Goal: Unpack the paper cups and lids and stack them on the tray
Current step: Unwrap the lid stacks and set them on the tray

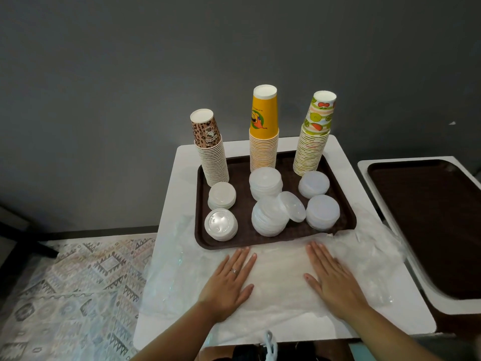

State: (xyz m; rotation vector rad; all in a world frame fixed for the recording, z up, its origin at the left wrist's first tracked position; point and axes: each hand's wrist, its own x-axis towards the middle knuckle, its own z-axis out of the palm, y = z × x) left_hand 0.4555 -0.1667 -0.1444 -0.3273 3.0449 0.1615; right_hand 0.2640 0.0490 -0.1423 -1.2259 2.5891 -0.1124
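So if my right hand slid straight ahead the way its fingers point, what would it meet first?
Probably the near rim of the brown tray; the right hand lies flat on clear plastic wrap, fingertips just short of it.

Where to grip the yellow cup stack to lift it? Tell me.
Grip the yellow cup stack low on its ribbed rims, from the front right, above the lids. The top cup sits loose and would slip off alone.

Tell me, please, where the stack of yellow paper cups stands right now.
In the head view, the yellow cup stack stands upside down at the middle of the brown tray's far edge, between the leopard-print stack on its left and the fruit-print stack on its right.
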